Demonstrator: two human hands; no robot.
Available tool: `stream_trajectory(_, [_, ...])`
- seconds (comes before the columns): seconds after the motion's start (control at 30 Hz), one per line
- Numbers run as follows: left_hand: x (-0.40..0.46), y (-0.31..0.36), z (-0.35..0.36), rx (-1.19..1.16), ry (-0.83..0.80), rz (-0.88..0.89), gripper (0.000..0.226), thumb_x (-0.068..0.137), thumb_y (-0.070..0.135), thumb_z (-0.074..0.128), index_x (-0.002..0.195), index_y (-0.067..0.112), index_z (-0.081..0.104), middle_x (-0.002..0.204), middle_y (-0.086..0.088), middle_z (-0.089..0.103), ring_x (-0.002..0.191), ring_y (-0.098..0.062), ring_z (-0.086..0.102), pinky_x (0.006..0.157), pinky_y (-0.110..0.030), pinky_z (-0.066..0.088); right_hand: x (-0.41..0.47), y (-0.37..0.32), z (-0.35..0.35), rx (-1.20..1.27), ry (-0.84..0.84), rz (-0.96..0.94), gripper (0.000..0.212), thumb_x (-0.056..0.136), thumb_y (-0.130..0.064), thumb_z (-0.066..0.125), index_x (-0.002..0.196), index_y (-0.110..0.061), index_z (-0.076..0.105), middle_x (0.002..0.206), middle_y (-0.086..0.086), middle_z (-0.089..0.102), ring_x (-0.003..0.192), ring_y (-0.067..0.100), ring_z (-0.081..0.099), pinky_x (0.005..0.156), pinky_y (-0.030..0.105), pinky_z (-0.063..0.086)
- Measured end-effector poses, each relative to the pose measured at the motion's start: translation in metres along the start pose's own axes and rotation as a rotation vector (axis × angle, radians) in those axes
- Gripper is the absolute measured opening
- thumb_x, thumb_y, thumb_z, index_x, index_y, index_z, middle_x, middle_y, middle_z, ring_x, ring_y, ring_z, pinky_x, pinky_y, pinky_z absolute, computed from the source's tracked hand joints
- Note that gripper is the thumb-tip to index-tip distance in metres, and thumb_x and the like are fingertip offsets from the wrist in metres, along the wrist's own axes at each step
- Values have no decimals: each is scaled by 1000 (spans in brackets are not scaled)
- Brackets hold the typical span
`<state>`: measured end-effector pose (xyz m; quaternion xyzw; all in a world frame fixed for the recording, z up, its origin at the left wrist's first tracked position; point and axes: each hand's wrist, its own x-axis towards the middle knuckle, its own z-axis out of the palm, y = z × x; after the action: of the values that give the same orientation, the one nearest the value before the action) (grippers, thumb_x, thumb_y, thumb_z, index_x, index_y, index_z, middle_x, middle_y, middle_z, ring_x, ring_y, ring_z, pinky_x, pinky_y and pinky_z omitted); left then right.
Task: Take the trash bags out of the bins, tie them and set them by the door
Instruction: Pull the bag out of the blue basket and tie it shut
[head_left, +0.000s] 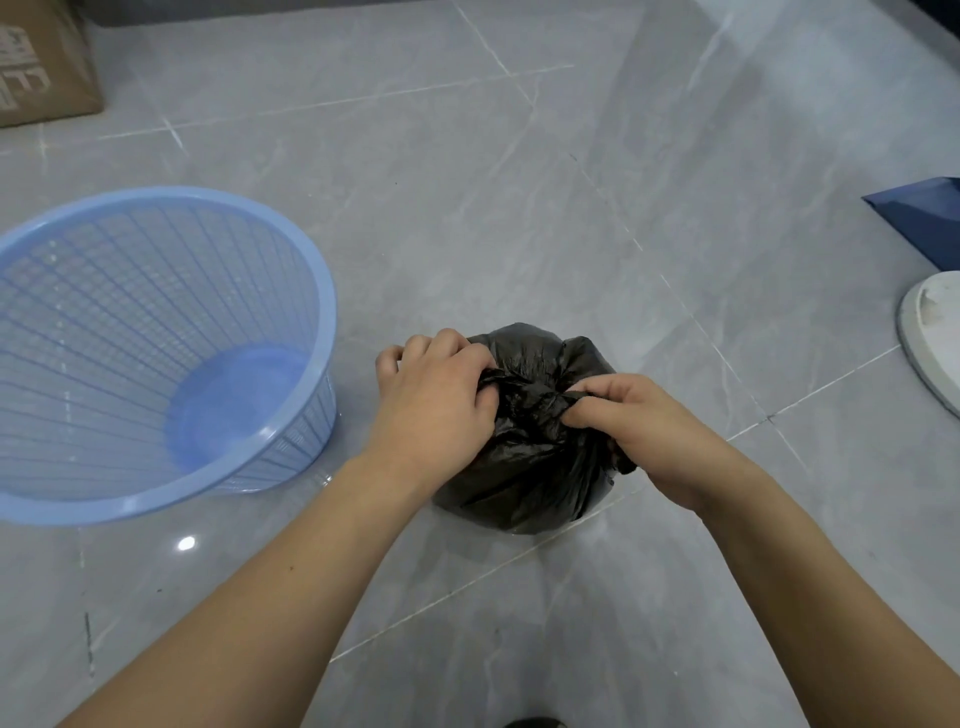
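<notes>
Black trash bag (524, 467), on floor beside emptied blue bin (156, 353): left hand (436, 405) and right hand (644, 431) each pinch a twisted neck end; draw both outward evenly, seating the knot low.

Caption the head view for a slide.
Both hands, left hand and right hand, knot black trash bag beside empty blue bin.

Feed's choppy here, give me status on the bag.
Left hand, right hand both pinching black bag top. Bag on floor, outside blue bin. Nothing blocking.
</notes>
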<state>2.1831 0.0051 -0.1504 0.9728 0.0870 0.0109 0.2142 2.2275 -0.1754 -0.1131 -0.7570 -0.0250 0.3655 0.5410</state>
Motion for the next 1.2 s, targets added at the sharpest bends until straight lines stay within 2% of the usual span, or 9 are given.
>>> stream_trajectory(0.13, [2, 2, 1, 18, -8, 33, 25, 93, 33, 46, 112, 27, 61, 114, 6, 54, 110, -21, 44, 100, -40, 23, 0, 4, 0, 254, -155, 158, 14, 86, -8, 54, 74, -6, 61, 62, 2, 61, 46, 8, 56, 37, 16, 38])
stream_trajectory(0.27, [-6, -3, -7, -179, -19, 56, 30, 85, 33, 52, 114, 29, 55, 113, 10, 52, 111, -17, 43, 100, -37, 26, 4, 12, -4, 409, -127, 192, 20, 85, -12, 47, 75, -10, 64, 62, 1, 62, 46, 10, 55, 34, 19, 34])
stream_trajectory(0.5, [-37, 1, -22, -563, -23, 27, 19, 75, 43, 61, 90, 32, 59, 94, 16, 50, 101, -11, 47, 97, -40, 40, 7, 14, -5, 349, -55, 111, 37, 92, -32, 46, 104, -4, 68, 90, 9, 71, 74, 17, 67, 57, 23, 49])
stream_trajectory(0.63, [-33, 18, -15, -467, -78, -10, 24, 76, 55, 64, 91, 36, 66, 96, 16, 53, 103, -10, 47, 99, -38, 38, 4, 7, 4, 198, 3, 102, 37, 94, -37, 46, 89, -11, 72, 80, 3, 74, 73, 15, 69, 65, 27, 48])
stream_trajectory(0.77, [-29, 19, -13, -603, -52, -150, 13, 80, 36, 59, 71, 27, 65, 75, 15, 60, 82, -11, 56, 83, -40, 48, 4, 3, 7, 22, 143, 24, 48, 91, -40, 53, 98, 6, 66, 96, 20, 72, 87, 29, 70, 79, 42, 52])
stream_trajectory(0.87, [-24, 14, -22, -829, -142, -334, 17, 84, 30, 58, 73, 18, 63, 51, 19, 51, 55, -4, 48, 61, -29, 42, 4, 2, 6, -5, 227, -4, 45, 94, -33, 54, 94, 11, 62, 82, 13, 67, 72, 19, 64, 62, 25, 48])
stream_trajectory(1.03, [-27, 10, -18, -690, -262, -263, 16, 74, 41, 52, 77, 37, 67, 77, 18, 67, 88, -10, 61, 100, -44, 42, 2, -1, 6, 72, 140, 66, 37, 92, -34, 55, 90, 0, 71, 87, 11, 75, 80, 21, 70, 66, 26, 52])
stream_trajectory(1.13, [-29, 8, -16, -608, -226, -270, 23, 75, 37, 45, 79, 49, 64, 95, 16, 65, 104, -16, 58, 100, -47, 41, 2, 2, 4, -176, 136, 8, 51, 76, -52, 70, 83, -1, 66, 91, 6, 68, 80, 9, 66, 70, 36, 51])
stream_trajectory(1.2, [-30, 5, -15, -589, -195, -276, 21, 77, 35, 45, 74, 45, 63, 96, 15, 63, 103, -17, 57, 99, -47, 42, 2, 4, 1, -399, 194, -73, 39, 77, -46, 73, 72, -9, 65, 88, -5, 59, 65, -3, 55, 60, 23, 39])
